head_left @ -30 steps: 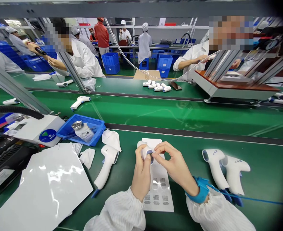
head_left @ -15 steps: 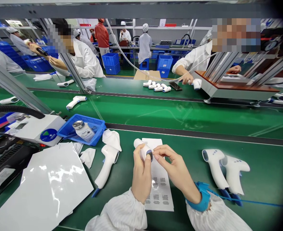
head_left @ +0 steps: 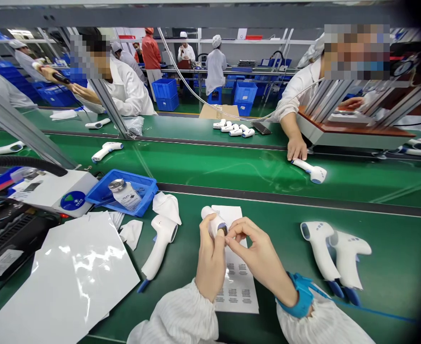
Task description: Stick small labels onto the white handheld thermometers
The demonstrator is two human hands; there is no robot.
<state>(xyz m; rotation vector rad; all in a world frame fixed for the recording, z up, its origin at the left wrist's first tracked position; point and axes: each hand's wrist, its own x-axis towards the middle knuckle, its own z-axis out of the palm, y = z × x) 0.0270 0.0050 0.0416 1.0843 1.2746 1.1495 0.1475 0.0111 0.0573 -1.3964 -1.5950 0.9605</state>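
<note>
My left hand is closed around a white infrared thermometer, its dark, blue-rimmed end facing right. At that end, the thumb and fingertips of my right hand are pinched together; whatever may be between them is too small to make out. A blue wrist strap with a cord circles my right wrist. Beneath both hands lies a white sheet of printed labels. Left of it rests another thermometer beside a crumpled white cloth. Two more thermometers lie together on the right.
A blue tray holding a metal-capped bottle stands at the back left, near glossy white sheets. Beyond runs a green conveyor carrying thermometers. Across it, a co-worker's hand touches one thermometer.
My right fingertips have drawn closer together and slightly lower at the thermometer's end. Across the line, the co-worker's hand has set a thermometer on the conveyor. Thermometers at the left have shifted left.
</note>
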